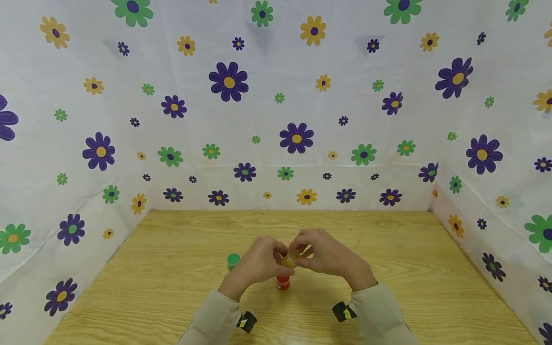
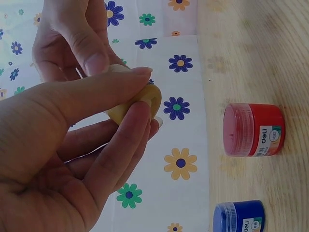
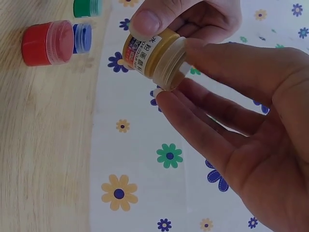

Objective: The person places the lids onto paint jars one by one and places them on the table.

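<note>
A small paint jar [image 3: 147,52] with yellow-gold paint is held up over the table between both hands, tilted on its side. My left hand [image 1: 258,260] grips the jar's body, thumb on one side and fingers on the other. The thumb and a finger of my right hand [image 1: 329,255] pinch the clear screw lid [image 3: 170,65], which sits on the jar's end. A printed label faces the right wrist camera. Below the hands, a red paint jar [image 1: 282,283] stands on the table with its lid on.
Left of the hands stands a green paint jar [image 1: 233,260]. A blue paint jar [image 2: 244,218] stands near the red one; in the head view it is hidden. The wooden table [image 1: 151,287] meets a white flowered cloth [image 1: 276,62] at the back and sides.
</note>
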The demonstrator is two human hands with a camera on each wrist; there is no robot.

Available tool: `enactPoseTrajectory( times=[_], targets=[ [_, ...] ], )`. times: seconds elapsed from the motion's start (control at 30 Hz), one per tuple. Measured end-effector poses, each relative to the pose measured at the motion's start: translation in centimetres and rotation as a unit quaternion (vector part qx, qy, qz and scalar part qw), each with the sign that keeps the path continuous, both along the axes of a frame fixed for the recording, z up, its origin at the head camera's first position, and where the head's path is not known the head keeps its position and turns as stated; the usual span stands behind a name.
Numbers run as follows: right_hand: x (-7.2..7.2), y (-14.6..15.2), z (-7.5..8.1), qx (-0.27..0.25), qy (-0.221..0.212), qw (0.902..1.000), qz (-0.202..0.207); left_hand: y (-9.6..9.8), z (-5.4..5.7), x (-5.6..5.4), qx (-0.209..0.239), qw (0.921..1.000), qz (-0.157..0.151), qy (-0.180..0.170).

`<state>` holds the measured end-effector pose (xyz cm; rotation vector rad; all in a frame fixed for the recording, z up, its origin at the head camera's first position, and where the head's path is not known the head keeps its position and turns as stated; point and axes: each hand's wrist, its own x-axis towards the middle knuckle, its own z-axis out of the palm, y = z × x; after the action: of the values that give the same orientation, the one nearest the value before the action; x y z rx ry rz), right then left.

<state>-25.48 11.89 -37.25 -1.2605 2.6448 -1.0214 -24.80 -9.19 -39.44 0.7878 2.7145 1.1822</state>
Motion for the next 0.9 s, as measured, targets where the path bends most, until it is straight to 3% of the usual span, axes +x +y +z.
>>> enactPoseTrajectory(
  times=[0.27,0.5,0.9],
  targets=[
    [-0.14,0.07,-0.23,0.014,0.013,0.9997,-0.018,0.06,0.02,-0.01,-0.007,1.0000,0.007,0.000],
    [-0.04,0.21,-0.17,0.000,-0.011,0.9994,-0.032,-0.02,0.03,0.03,-0.007,1.0000,0.007,0.003],
    [0.07,0.09,0.03,-0.025,-0.002,0.9995,0.021,-0.01,0.22,0.19,0.001,1.0000,0.002,0.004]
  ],
)
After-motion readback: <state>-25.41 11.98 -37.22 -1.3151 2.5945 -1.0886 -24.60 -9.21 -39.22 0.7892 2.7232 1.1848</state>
